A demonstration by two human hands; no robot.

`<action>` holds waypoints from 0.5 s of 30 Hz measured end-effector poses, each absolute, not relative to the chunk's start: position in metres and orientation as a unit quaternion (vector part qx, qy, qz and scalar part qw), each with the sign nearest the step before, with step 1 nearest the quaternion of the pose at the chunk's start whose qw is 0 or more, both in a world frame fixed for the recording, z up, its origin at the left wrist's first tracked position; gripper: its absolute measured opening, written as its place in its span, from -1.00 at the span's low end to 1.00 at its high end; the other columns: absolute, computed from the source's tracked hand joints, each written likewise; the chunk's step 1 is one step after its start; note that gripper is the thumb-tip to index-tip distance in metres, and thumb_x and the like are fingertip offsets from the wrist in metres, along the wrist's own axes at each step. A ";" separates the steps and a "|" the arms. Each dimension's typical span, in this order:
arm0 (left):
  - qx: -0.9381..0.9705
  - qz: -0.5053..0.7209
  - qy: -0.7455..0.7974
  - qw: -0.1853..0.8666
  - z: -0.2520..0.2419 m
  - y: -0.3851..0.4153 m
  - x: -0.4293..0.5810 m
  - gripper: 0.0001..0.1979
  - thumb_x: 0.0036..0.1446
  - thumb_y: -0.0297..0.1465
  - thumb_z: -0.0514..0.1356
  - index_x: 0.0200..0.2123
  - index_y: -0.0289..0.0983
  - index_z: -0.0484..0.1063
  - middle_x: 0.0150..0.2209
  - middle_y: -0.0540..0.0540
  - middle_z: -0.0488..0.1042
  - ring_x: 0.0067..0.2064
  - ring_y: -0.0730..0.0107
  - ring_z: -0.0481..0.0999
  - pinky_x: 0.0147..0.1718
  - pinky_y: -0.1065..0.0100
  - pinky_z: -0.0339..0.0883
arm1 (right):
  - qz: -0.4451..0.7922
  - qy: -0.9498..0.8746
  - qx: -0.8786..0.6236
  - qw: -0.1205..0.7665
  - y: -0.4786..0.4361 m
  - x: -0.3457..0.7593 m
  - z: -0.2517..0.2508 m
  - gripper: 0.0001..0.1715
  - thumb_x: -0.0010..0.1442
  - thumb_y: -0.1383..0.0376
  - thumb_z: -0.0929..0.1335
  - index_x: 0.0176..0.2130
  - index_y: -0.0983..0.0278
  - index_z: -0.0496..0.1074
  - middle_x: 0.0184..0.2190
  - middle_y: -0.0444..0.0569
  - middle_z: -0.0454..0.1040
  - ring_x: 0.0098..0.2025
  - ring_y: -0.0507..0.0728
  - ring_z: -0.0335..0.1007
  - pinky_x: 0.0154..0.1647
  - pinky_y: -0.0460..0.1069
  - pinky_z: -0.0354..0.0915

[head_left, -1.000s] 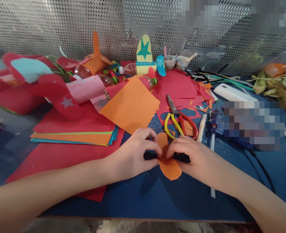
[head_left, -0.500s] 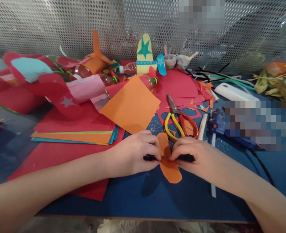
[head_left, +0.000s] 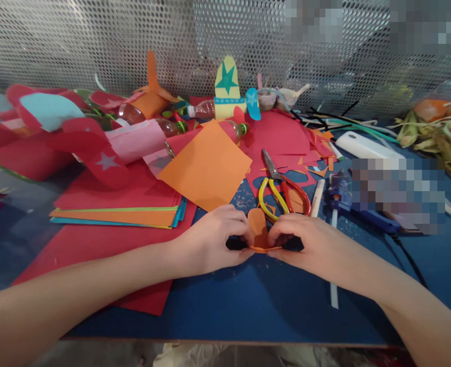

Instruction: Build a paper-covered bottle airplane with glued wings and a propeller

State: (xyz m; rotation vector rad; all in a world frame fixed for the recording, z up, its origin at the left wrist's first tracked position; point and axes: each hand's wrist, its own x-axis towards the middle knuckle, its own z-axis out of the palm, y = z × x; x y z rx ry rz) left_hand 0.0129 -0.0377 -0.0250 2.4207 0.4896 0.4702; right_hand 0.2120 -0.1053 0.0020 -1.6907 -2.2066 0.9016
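Observation:
An orange paper cutout with a rounded end is held between my two hands, its upper part standing up and its lower edge turned as a fold. My left hand pinches the left side of that edge between thumb and fingers. On the right side, my right hand pinches it the same way. The lower half of the cutout is hidden from view. Just beyond my right hand lie scissors with one yellow and one red handle. A square of orange paper rests beyond my left hand.
Stacked coloured paper lies left on the blue table. A blue glue gun with a white glue stick and a white marker are to the right. Paper-covered bottles and red scraps stand behind, before a perforated metal screen.
The orange cutout's lower rounded half, which hung toward me, has been folded out of sight. My hands still pinch the cutout at its middle.

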 end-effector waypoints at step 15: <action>0.913 0.188 0.211 0.296 -0.029 -0.039 0.014 -0.94 0.06 -0.40 0.26 -0.41 -0.28 0.46 -0.37 -0.05 0.48 -0.30 0.37 0.45 -0.27 0.39 0.30 | 0.271 -0.763 -0.580 0.088 -0.107 0.212 0.001 -0.95 0.16 0.32 0.40 -0.34 0.25 0.42 -0.36 -0.08 0.47 -0.30 0.10 0.38 -0.32 -0.04 0.26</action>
